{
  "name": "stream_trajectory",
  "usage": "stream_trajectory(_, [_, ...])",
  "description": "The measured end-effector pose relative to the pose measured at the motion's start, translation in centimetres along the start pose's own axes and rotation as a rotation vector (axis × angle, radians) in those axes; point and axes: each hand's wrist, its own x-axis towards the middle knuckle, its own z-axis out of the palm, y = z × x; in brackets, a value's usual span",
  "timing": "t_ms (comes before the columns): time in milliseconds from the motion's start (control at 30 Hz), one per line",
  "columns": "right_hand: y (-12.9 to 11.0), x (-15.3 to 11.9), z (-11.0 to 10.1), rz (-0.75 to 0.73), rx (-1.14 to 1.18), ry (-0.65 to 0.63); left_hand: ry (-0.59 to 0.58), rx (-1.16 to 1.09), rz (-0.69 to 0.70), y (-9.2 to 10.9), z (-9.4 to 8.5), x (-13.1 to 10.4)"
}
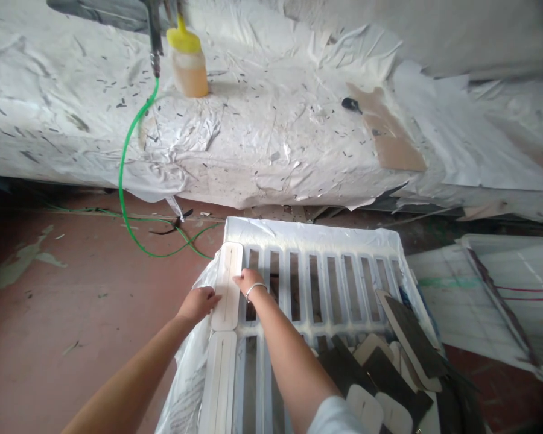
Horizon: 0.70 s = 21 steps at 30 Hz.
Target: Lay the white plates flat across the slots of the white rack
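A cream rounded panel (227,292) with a thin dark line down its middle lies along the left edge of a slatted white rack (289,328). My left hand (200,303) pinches its left edge, thumb and fingers together. On the opposite edge, my right hand (250,283), with a bracelet at the wrist, grips the same panel. Just below it, end to end, lies a second cream panel (220,380) of the same shape. To the right of my right forearm, several dark and cream pieces (380,367) are heaped loosely on the rack.
Behind the rack runs a bench covered in crumpled white sheeting (262,132), dotted with dark scraps. On it stand a yellow-capped bottle (190,66) of amber liquid and a brown cardboard piece (391,135). A green hose (123,169) hangs to the reddish floor (72,313).
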Motion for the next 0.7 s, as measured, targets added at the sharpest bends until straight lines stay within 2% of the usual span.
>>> stream_trajectory(133, [-0.3,-0.2,0.0,0.0,-0.064,-0.026,0.063,0.067,-0.001,0.6,-0.1,-0.6])
stream_trajectory(267, [-0.8,-0.5,0.6,0.027,-0.103,0.006,0.107,0.124,-0.01,1.0,-0.2,-1.0])
stream_trajectory(500, [-0.9,-1.2,1.3,0.025,-0.081,0.055,0.15,0.069,0.011,0.0,0.5,-1.7])
stream_trajectory(600, [-0.9,-1.1,1.5,0.018,-0.052,0.069,0.106,0.231,-0.043,0.9,-0.1,-1.3])
stream_trajectory(700, [-1.9,-0.4,0.9,0.026,-0.02,0.058,-0.001,0.489,-0.112,3.2,-1.5,-0.3])
